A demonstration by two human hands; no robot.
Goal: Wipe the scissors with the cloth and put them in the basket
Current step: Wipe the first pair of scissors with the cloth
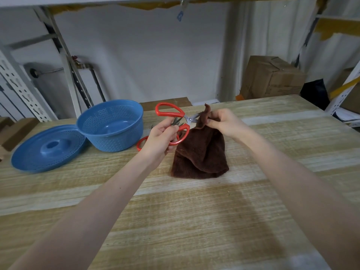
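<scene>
Our left hand grips the red-handled scissors, curled round the lower loop, and holds them above the counter. Our right hand pinches the top of the brown cloth around the blades, while the rest of the cloth hangs down onto the counter. The blue basket stands to the left, touching its lid. Another red handle lies just beside the basket.

Mid-frame, the left hand is gripping the red-handled scissors by one loop while the right hand is pinching the brown cloth over their blades, right of the blue basket.
</scene>
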